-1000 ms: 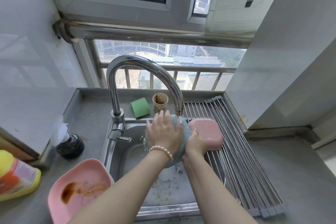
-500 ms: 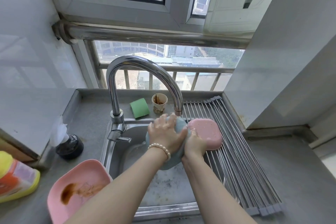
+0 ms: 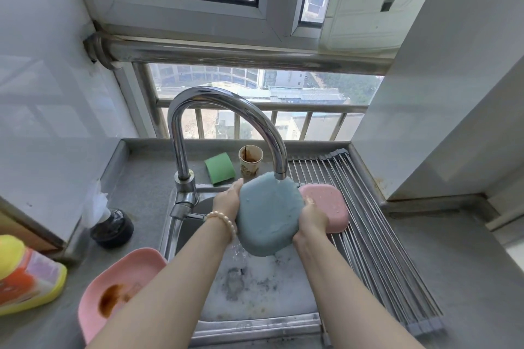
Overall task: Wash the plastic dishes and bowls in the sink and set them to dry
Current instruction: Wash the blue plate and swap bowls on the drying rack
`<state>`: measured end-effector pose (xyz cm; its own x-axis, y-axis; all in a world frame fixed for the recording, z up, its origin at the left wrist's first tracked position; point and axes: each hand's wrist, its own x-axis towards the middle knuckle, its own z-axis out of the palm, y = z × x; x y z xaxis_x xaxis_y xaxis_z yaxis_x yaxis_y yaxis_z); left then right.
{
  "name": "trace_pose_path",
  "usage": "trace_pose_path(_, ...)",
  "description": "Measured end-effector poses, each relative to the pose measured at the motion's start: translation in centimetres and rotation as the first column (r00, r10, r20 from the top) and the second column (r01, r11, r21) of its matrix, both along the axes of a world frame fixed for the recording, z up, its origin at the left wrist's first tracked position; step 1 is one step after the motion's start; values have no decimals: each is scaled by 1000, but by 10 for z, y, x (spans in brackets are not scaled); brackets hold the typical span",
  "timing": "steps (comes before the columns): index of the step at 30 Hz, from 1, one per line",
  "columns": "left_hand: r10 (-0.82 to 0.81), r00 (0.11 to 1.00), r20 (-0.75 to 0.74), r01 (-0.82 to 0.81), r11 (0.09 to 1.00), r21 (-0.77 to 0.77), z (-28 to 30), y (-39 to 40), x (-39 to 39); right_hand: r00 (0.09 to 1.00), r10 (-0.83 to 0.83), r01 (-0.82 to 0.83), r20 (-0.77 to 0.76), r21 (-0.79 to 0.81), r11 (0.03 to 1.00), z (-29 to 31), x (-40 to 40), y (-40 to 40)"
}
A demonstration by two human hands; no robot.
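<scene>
Head view, landmark: the faucet (image 3: 226, 122). Left hand (image 3: 226, 201) and right hand (image 3: 310, 221) are gripping a blue bowl (image 3: 268, 214) by opposite edges, fingers curled behind its rim, underside facing the camera, directly under the faucet spout. Water is running off the bowl's lower edge into the sink (image 3: 255, 286). A pink bowl (image 3: 326, 207) is lying upside down on the roll-up drying rack (image 3: 377, 235) just right of the spout, touching the right hand. A stained pink dish (image 3: 113, 286) is sitting on the sink's left rim, well below the faucet base. Behind the faucet: a green sponge (image 3: 219, 168) and a stained paper cup (image 3: 251, 160), print unreadable. Far left of the faucet, a yellow bottle (image 3: 25, 278) is showing an orange label, text too blurred to read. Most rack bars below the pink bowl are lying bare.
</scene>
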<state>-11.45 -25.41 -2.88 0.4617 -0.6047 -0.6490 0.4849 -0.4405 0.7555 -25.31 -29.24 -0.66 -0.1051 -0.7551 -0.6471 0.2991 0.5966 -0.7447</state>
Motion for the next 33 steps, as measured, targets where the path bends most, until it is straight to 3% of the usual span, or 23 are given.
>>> trace_pose_path(2, 4, 999, 42, -4, 1000, 8, -5, -1, 2, 999, 28, -28, -27, 6, 1000, -6, 4, 6)
trace_pose_path(4, 49, 998, 41, -50, 999, 12, -9, 0, 5, 966, 90, -110, -243, -71, 991, -8, 5, 13)
trace_pose_path(7, 153, 987, 40, -154, 987, 32, -15, 5, 12, 707, 184, -432, -683, -210, 877, -3, 4, 20)
trace_pose_path(9, 144, 985, 95, -147, 989, 28, -11, 6, 15, 506, 195, -639, -840, -214, 739, 1, 7, 22)
trace_pose_path(12, 115, 979, 171, -117, 993, 0, 10, 9, 11, 305, 168, -819, -937, -168, 549, 7, 16, 22)
trace_pose_path(16, -26, 955, 297, 28, 1000, -3, 26, 7, 6, 37, 76, -910, -996, -2, 415, 16, 25, 21)
trace_pose_path(18, -111, 934, 339, 117, 993, 3, 34, 6, 3, -42, 38, -941, -998, 53, 335, 21, 24, 16)
trace_pose_path(21, -257, 852, 457, 237, 966, 101, 47, 3, -2, -17, 273, -950, -962, 101, 297, 28, 23, 0)
trace_pose_path(23, -376, 741, 557, 318, 926, 201, 51, 1, -7, 124, 421, -930, -898, 43, 364, 31, 20, -11)
trace_pose_path(25, -480, 492, 726, 345, 873, 344, 47, -1, -18, 274, 454, -872, -848, -20, 489, 27, 15, -18)
trace_pose_path(27, -525, 221, 822, 276, 842, 463, 42, 1, -33, 334, 459, -824, -823, -17, 567, 22, 12, -20)
trace_pose_path(28, -525, 170, 834, 244, 842, 481, 39, 3, -40, 358, 458, -799, -814, -13, 601, 20, 11, -19)
trace_pose_path(30, -526, 192, 829, 223, 846, 485, 33, 3, -45, 403, 442, -746, -801, -8, 665, 17, 9, -15)
trace_pose_path(33, -527, 387, 756, 261, 850, 458, 30, 1, -40, 495, 355, -665, -793, -82, 742, 12, 10, -7)
